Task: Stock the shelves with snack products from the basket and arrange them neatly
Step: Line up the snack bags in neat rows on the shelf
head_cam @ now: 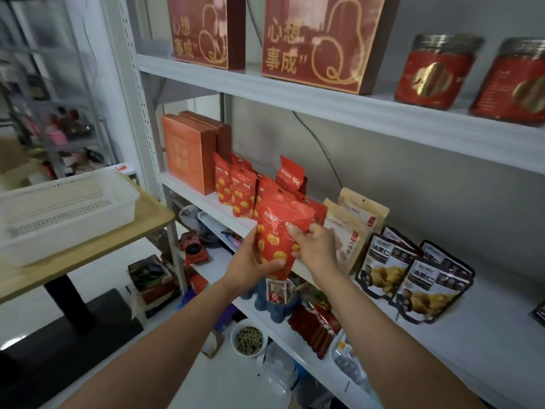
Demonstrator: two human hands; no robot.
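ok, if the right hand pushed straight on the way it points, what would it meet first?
The right hand aims up-left, so beyond the red pouch it grips, probably the row of red pouches on the middle shelf. The kraft pouches stand right of that line. Depth unclear.

We see bare shelf (486,335) at the lower right of the frame, past the dark bags (383,270). Red bags (239,190) and tan bags (348,225) crowd the middle. Open room sits above them.

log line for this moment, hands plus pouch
phase: placing | left hand: holds red pouch from below | right hand: pinches its right edge | pouch: held in front of middle shelf
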